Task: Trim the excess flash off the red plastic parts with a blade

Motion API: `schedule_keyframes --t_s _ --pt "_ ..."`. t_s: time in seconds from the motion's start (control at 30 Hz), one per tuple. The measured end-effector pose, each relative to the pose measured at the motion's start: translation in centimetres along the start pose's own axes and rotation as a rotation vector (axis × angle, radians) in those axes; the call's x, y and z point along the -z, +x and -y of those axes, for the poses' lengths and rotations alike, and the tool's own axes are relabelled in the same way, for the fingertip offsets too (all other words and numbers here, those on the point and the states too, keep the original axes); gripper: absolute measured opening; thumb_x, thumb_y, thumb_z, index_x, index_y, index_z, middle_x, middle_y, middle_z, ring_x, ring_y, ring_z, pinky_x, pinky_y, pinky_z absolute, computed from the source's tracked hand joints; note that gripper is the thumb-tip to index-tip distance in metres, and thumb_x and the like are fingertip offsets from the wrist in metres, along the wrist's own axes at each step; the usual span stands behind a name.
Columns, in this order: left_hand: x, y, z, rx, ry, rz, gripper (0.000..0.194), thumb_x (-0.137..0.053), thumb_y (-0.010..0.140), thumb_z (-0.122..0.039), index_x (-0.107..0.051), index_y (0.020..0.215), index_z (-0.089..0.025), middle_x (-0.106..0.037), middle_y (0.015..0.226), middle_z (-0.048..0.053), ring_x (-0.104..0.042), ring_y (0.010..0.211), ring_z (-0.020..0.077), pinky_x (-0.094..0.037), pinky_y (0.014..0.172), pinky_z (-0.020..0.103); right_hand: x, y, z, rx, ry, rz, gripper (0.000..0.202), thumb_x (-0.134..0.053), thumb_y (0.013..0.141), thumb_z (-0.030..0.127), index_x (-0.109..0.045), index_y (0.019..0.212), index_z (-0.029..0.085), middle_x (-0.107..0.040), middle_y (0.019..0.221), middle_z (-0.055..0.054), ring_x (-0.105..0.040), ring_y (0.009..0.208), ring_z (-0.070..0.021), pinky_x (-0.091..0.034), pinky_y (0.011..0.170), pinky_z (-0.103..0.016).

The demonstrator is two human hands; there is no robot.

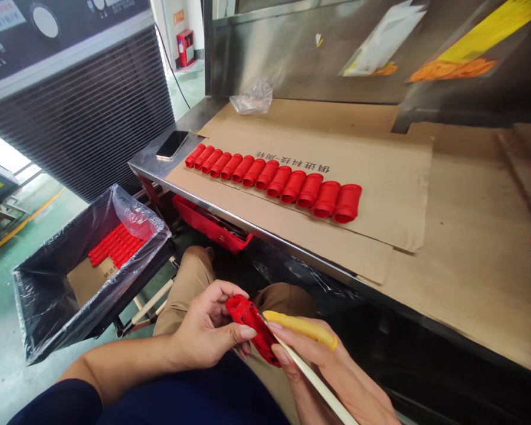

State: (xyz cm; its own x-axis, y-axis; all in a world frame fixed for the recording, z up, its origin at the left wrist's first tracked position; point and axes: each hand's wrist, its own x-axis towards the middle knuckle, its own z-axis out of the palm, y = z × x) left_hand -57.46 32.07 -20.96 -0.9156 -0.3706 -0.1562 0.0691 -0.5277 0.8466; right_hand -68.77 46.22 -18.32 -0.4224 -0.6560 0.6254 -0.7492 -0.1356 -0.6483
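Both hands work low over the person's lap, below the edge of the bench. Left hand point(206, 330) is curled around a red plastic part point(253, 327), thumb laid along its near side and fingers wrapped behind it, so the part sits tilted between the two hands. Right hand point(336, 378) is closed on a yellow-handled knife point(301, 327); its forefinger lies along the yellow grip, and the blade end meets the red part at its upper right edge. A pale stick-like length runs from that same spot down across the right palm; whether it belongs to the knife I cannot tell.

Up and ahead of the hands, on the cardboard sheet point(402, 189) covering the bench, a row of red plastic sleeves point(277, 180) lies side by side, touching one another. Beyond the row's far-left end rests a phone point(171, 145), and farther back a crumpled clear bag point(252, 99). Left of the left hand, well apart from it, stands a bin lined with black plastic point(48, 295), holding more red parts on cardboard. A red tray point(210, 227) hangs under the bench edge, above the knees.
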Motion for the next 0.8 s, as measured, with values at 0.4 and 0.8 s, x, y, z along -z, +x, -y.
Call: schedule_keyframes --t_s 0.4,0.8 --pt "-0.1 -0.2 0.2 -0.140 0.316 -0.217 0.045 -0.094 0.066 -0.024 -0.061 0.095 -0.015 -0.073 0.080 0.002 -0.066 0.070 0.0105 -0.051 0.065 0.020 -1.8 -1.6 -1.4 0.160 -0.151 0.029 0.032 -0.062 0.090 -0.002 -0.068 0.119 0.009 -0.072 0.116 -0.019 -0.063 0.115 -0.0279 -0.060 0.091 -0.041" --pt "0.7 0.4 0.0 -0.010 -0.052 -0.098 0.050 -0.093 0.070 -0.033 -0.057 0.100 -0.016 -0.072 0.075 0.000 -0.066 0.052 0.0099 -0.057 0.051 0.021 -0.5 -1.4 -0.6 -0.127 0.028 0.000 0.017 -0.060 0.098 0.015 -0.068 0.112 0.022 -0.075 0.113 -0.010 -0.074 0.103 -0.0203 -0.065 0.085 -0.028"
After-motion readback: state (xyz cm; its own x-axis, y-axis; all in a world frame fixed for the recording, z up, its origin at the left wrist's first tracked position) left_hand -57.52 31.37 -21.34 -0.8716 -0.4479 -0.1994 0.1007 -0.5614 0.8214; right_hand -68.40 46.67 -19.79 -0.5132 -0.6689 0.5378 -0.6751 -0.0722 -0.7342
